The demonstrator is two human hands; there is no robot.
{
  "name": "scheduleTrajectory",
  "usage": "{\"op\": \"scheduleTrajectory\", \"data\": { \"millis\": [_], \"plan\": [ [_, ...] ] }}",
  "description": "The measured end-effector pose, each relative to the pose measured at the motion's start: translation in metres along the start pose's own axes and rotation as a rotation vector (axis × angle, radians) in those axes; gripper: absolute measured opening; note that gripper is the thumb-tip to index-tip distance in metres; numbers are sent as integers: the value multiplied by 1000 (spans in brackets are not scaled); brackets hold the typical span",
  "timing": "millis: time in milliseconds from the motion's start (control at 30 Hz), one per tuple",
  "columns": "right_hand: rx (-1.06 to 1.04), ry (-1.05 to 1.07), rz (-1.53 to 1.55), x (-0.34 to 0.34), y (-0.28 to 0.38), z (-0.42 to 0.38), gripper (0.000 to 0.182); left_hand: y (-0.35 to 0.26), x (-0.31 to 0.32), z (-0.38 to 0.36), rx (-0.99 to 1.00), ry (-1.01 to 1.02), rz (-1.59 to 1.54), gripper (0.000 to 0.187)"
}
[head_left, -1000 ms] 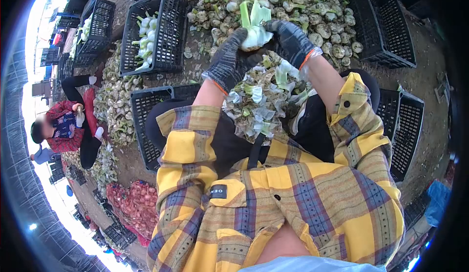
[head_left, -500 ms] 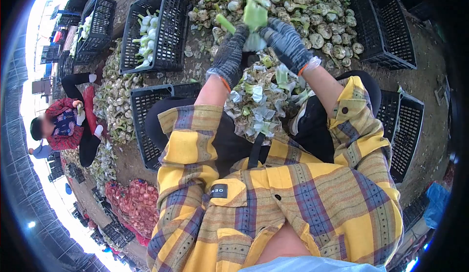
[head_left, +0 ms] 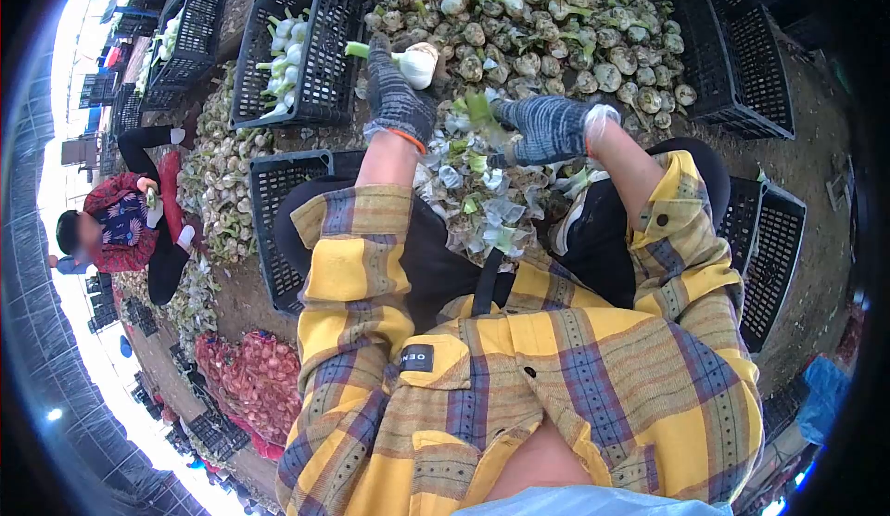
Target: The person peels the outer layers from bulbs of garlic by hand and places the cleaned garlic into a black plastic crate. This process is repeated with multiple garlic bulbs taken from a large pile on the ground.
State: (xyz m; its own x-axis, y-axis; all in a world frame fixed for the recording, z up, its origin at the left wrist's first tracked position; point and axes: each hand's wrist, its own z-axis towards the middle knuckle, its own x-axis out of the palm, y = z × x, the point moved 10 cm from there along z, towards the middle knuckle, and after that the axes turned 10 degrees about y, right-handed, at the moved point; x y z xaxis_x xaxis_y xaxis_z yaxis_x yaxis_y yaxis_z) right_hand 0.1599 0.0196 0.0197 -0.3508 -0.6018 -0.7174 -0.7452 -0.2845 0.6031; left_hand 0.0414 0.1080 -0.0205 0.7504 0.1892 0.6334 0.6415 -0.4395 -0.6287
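My left hand (head_left: pixel 399 99), in a grey knit glove, is closed around a garlic bulb (head_left: pixel 420 64). The bulb is white and clean, and its cut green stem (head_left: pixel 358 50) sticks out to the left past the thumb. My right hand (head_left: pixel 545 129), gloved likewise, has its fingers and thumb apart over the peelings. A motion-blurred strip of green garlic skin (head_left: pixel 481 114) shows right at its fingertips. Below both hands, a heap of garlic peelings (head_left: pixel 496 205) lies between my legs. Beyond them spreads a large pile of unpeeled garlic (head_left: pixel 556 25).
A black crate (head_left: pixel 324 62) with clean garlic bulbs (head_left: pixel 283 57) stands at the left. More black crates (head_left: pixel 269 229) flank my legs, and another crate (head_left: pixel 732 62) stands at the far right. A seated person (head_left: pixel 120 219) works at left, near red mesh sacks (head_left: pixel 250 377).
My hands have separated. The left has moved left with the garlic bulb, now bare of its outer green skin; the right has swung lower, fingers pointing left, with the green strip at its fingertips.
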Motion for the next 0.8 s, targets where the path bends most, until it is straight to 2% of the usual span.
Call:
{"op": "scheduleTrajectory", "data": {
  "millis": [33,67,100,133,167,200,233,267,300,333,367,433,467,500,567,633,667,700,767,800],
  "plan": [
    [64,-111,-112,0,-5,-1,41,-8,-1,-4,56,-41,80,46],
    [65,-110,-112,-3,-11,5,41,-10,-2,6,52,8,202,54],
    [52,-142,-191,-14,-18,14,47,-4,-9,12,49,11,202,54],
    [40,-173,-271,-23,-21,19,54,-12,0,3,136,-14,326,49],
    [105,-272,-372,-34,-26,15,48,-22,8,-4,223,-40,451,45],
    [80,-363,134,-37,-41,12,45,-24,13,-3,244,-7,644,52],
    [50,-440,642,-34,-54,10,43,-19,8,-2,239,-5,647,52],
    [54,-443,645,-37,-43,8,43,-23,29,-8,399,154,860,52],
    [101,-362,1051,-23,-43,9,41,-20,50,-18,560,319,1068,52],
    [148,-263,1455,-4,-40,10,38,-22,69,-44,437,245,1186,46],
    [150,-264,1457,-4,-41,10,38,-19,64,-40,433,246,1186,46],
    [139,-206,1400,0,-40,17,35,-12,78,-46,738,406,1536,38],
    [82,-159,1482,3,-39,19,32,-12,79,-49,838,457,1485,32],
    [82,-158,1484,4,-40,18,32,-11,74,-44,836,456,1486,32],
    [65,-204,1438,-2,-43,15,32,-4,84,-53,1019,494,1724,31],
    [75,-189,1403,-3,-44,15,30,-2,88,-62,1077,529,1759,32],
    [92,-212,1252,-10,-45,13,29,0,94,-72,1138,565,1793,33],
    [108,-233,1100,-16,-46,12,28,-1,99,-75,1138,564,1794,33],
    [94,-271,1081,-12,-54,15,27,-5,73,-41,496,446,1252,38],
    [82,-309,1060,-13,-58,16,27,-4,73,-42,497,446,1252,38]
  ]
}}
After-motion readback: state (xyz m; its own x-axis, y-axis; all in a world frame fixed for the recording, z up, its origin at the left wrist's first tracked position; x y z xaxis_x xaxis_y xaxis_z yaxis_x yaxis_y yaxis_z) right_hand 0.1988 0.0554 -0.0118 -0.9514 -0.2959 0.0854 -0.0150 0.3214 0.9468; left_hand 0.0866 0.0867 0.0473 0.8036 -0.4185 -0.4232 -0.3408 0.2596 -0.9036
